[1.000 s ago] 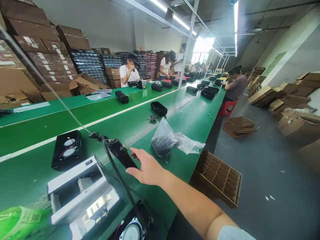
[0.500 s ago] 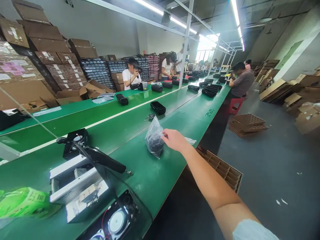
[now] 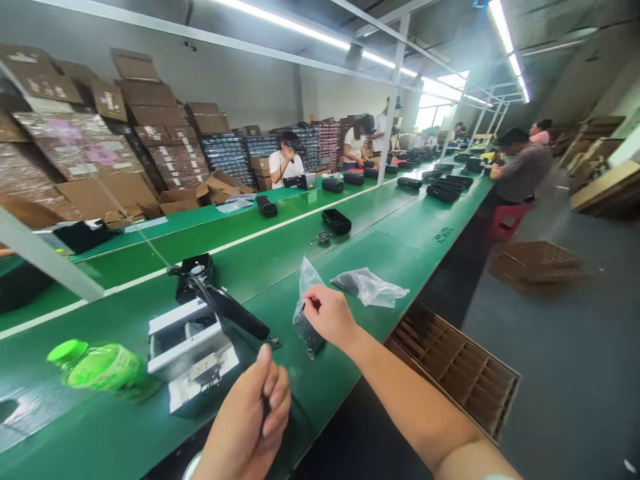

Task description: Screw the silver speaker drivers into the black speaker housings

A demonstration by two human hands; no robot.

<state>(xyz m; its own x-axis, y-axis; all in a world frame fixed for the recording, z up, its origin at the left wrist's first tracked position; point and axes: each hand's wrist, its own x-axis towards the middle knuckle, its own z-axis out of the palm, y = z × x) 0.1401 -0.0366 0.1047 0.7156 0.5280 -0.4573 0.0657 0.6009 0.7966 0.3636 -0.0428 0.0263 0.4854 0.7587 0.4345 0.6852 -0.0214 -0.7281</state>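
Observation:
My right hand point(image 3: 327, 315) pinches a clear plastic bag point(image 3: 303, 312) with dark small parts in it and holds it just above the green bench point(image 3: 400, 240). A second clear bag point(image 3: 367, 287) lies on the bench a little beyond. My left hand point(image 3: 250, 420) is at the bottom of the view, its fingers curled round something dark that I cannot make out. Just ahead of it stands a white metal fixture point(image 3: 193, 350) with a black corded tool point(image 3: 235, 315) lying over it.
A green bottle point(image 3: 103, 367) lies at the left. Black speaker shells point(image 3: 336, 221) sit further along the bench, where other people work on both sides. A cardboard divider tray point(image 3: 453, 363) stands by the bench's right edge. Stacked cartons point(image 3: 100, 147) line the left wall.
My right hand reached the bag, pinched it and drew it nearer. My left hand has come into view at the bottom. The view has swung right.

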